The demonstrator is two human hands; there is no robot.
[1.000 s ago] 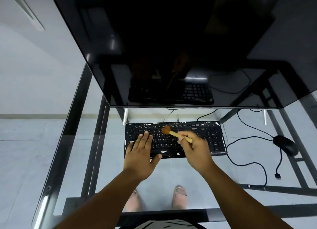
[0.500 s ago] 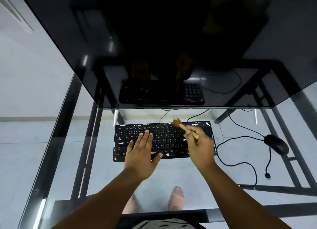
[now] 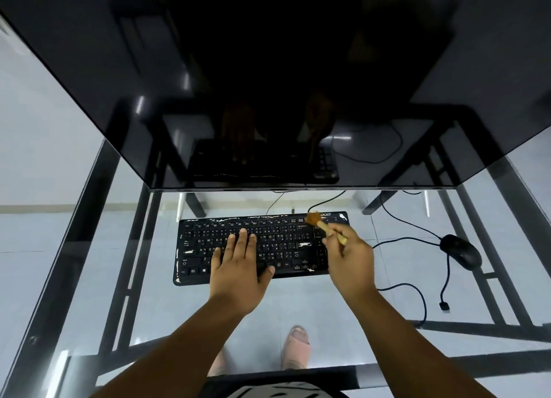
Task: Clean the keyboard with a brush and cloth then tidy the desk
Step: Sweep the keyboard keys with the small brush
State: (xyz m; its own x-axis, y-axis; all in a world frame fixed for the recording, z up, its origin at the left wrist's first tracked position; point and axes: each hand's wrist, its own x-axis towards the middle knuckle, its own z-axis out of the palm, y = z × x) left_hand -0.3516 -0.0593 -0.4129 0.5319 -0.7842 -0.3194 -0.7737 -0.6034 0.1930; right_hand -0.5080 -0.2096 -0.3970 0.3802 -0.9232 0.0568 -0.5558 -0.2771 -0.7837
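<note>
Left hand flat, fingers spread, pressing keyboard mid-left; right hand closed around brush handle, bristles on keyboard's far right corner, just beyond its fingertips

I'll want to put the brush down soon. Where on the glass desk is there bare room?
Left of the keyboard, out to the desk frame, the glass is bare. So is the strip in front, between the keyboard and the near edge, though both forearms cross it. The right side is crowded: the mouse and its looping cable lie there. The right hand holds the brush.
</note>
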